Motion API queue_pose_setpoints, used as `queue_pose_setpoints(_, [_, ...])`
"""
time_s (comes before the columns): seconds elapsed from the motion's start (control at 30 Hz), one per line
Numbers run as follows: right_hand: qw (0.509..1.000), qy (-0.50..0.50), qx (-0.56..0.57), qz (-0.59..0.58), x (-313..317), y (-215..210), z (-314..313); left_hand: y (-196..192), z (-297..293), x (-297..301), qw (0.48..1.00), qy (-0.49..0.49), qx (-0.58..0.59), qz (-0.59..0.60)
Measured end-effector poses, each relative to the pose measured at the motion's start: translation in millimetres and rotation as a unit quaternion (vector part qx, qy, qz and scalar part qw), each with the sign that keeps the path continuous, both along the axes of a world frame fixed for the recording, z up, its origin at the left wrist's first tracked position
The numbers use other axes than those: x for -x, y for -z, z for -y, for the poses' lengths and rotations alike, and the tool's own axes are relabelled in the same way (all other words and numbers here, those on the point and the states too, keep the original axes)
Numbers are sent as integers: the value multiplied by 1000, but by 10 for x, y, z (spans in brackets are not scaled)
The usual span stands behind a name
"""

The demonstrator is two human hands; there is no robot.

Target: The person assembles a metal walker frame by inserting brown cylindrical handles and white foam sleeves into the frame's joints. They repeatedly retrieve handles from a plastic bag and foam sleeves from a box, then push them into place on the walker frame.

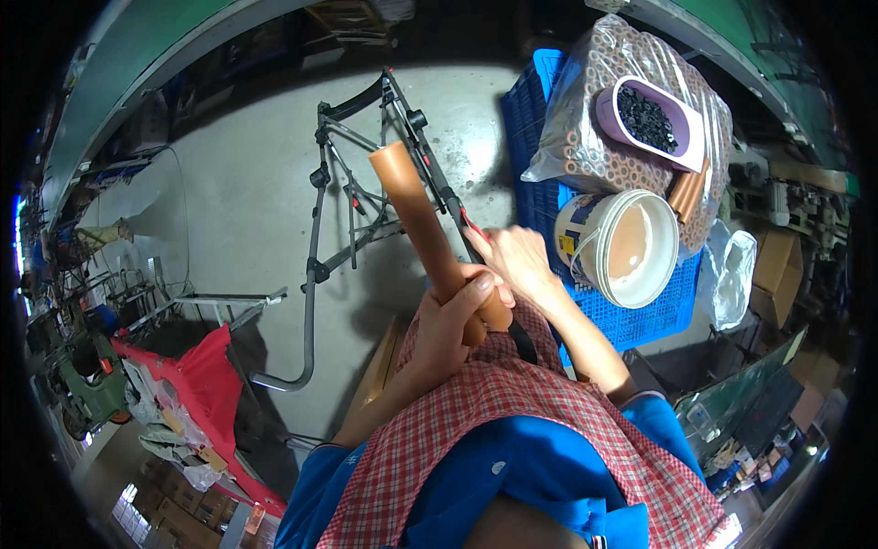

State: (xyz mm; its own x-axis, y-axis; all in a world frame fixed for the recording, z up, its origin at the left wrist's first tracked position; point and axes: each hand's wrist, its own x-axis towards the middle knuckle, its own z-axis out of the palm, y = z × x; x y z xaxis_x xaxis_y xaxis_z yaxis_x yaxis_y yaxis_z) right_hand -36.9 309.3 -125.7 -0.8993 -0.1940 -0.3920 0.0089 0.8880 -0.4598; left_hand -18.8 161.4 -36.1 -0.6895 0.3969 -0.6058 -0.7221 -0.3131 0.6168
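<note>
My left hand (455,316) is closed round orange-brown foam tubes (412,201). One long tube points up and away to the left, and shorter tube ends stick out below the fingers. My right hand (521,265) is just beyond and to the right, its fingers curled at the near end of a dark grey tubular metal frame (314,229). A narrow red piece (473,225) shows at its fingertips; the grip itself is partly hidden. The frame stands on the floor ahead, with black joints and small red parts.
To the right, blue plastic crates (654,316) carry a clear bag of many brown tubes (576,151), a pink tub (688,137) of small black pieces and a white bucket (672,247). Red fabric (206,371) lies at left; a cardboard box (777,270) stands far right.
</note>
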Motion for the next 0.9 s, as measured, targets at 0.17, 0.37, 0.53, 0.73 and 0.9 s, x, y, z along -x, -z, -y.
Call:
queue_pose_setpoints(0.17, [984,117,132,-16,350,10,136,-57,18,151,1000,-24,3,-7])
queue_pose_setpoints(0.37, [345,509,687,388,-501,-233,66,38,-2,247,993,-107,-42,6])
queue_pose_setpoints(0.53, [419,444,712,346,-428,16,336,109,43,285,998,-57,-30,5])
queue_pose_setpoints(0.73, [410,464,689,378,-407,316,378,150,90,324,988,-35,-144,45])
queue_pose_setpoints(0.9, [484,425,661,385,-404,256,373,673,152,342,917,94,-380,-73])
